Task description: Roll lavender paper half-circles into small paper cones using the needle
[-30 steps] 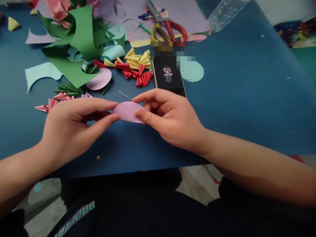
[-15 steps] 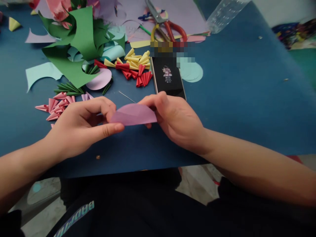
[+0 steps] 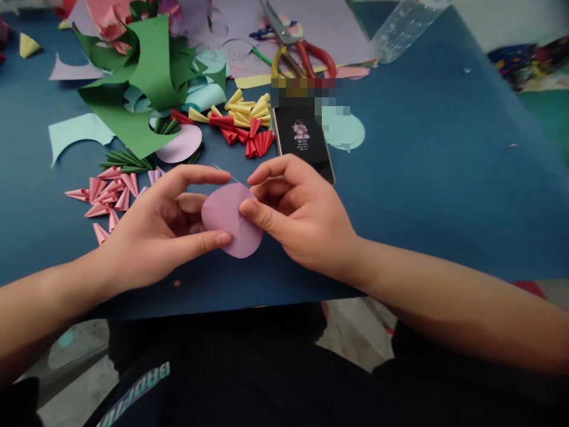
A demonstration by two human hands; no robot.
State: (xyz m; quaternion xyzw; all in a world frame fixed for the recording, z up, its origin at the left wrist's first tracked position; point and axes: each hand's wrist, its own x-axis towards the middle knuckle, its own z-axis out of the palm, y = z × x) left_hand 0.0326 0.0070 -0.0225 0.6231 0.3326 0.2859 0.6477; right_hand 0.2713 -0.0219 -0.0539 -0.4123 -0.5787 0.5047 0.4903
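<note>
Your left hand [image 3: 155, 237] pinches the purple paper disc [image 3: 231, 220] at its lower edge | your right hand [image 3: 302, 216] pinches its right side | disc held just above the blue table [image 3: 422, 178], near the phone [image 3: 304, 142] | risk: uneven finger pressure may crease it off-centre.

Paper disc [image 3: 231, 222] center frame: lilac, plain. Tabletop [image 3: 422, 178] dark blue. Folded cones: pink [image 3: 106, 193] mid-left, yellow [image 3: 246, 108] + red [image 3: 249, 135] upper center. Green paper scraps [image 3: 142, 77] upper left, pale cyan offcut [image 3: 75, 133] left. Scissors [image 3: 306, 53] top: red/yellow handles. Phone [image 3: 304, 142] black.
</note>
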